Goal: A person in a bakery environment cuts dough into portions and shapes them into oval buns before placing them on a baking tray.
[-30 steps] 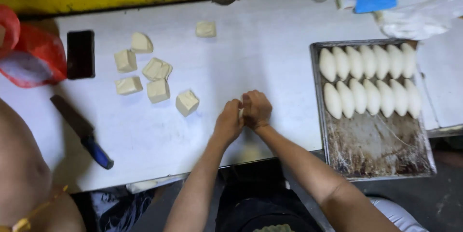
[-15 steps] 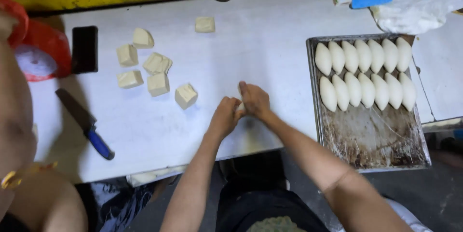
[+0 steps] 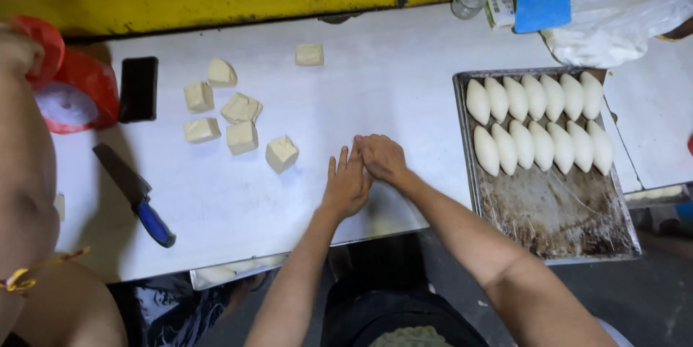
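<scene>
Dough pcs (image 3: 281, 154) loose near hands; tray (image 3: 556, 224) w/ shaped loaves (image 3: 538, 123).

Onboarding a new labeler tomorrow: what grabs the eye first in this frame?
Probably the two hands pressed together at the table's centre, left hand flat and right hand cupped against it; whatever lies between them is hidden. Next, the metal tray on the right holding two rows of smooth oval dough loaves, its near half bare. Then the scattered dough cubes at left, with a blue-handled knife nearer the table's front edge.
</scene>
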